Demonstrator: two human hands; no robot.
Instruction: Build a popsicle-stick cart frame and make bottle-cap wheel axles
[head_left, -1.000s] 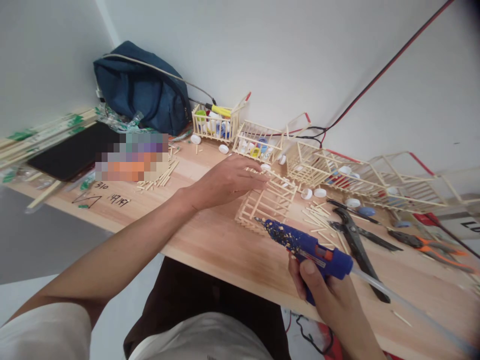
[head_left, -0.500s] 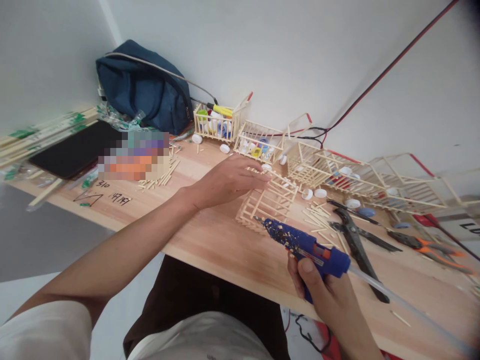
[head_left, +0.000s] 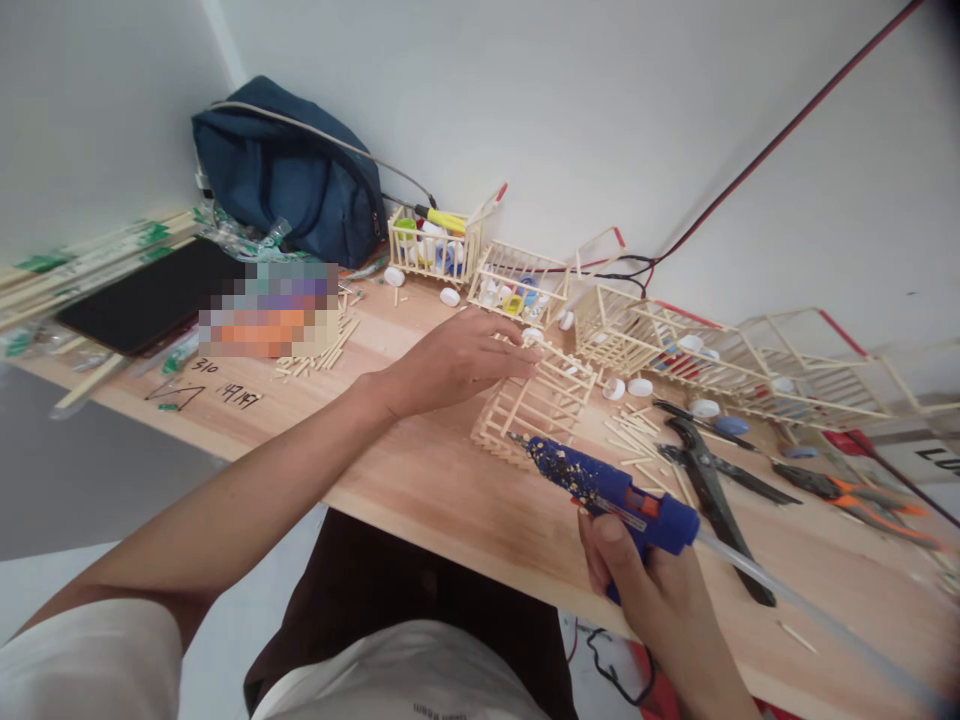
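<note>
My left hand point(head_left: 450, 362) rests on the top edge of a small wooden stick cage point(head_left: 536, 403) lying on the wooden table point(head_left: 442, 480), fingers closed over its rim. My right hand point(head_left: 652, 590) grips a blue hot glue gun point(head_left: 611, 493) speckled with dried glue. Its nozzle points at the cage's near corner, just short of touching it. A clear glue stick point(head_left: 757, 572) pokes out of the gun's back.
Several finished stick carts point(head_left: 517, 280) with bottle caps stand along the wall. Loose sticks point(head_left: 637, 440), black pliers point(head_left: 709, 480) and orange-handled cutters point(head_left: 847, 490) lie at the right. A blue bag point(head_left: 292, 190) and a black tablet point(head_left: 142, 300) sit at the far left.
Hardly anything has moved. The glue gun has stayed at the cage's near corner and my left hand has kept its hold on the rim.
</note>
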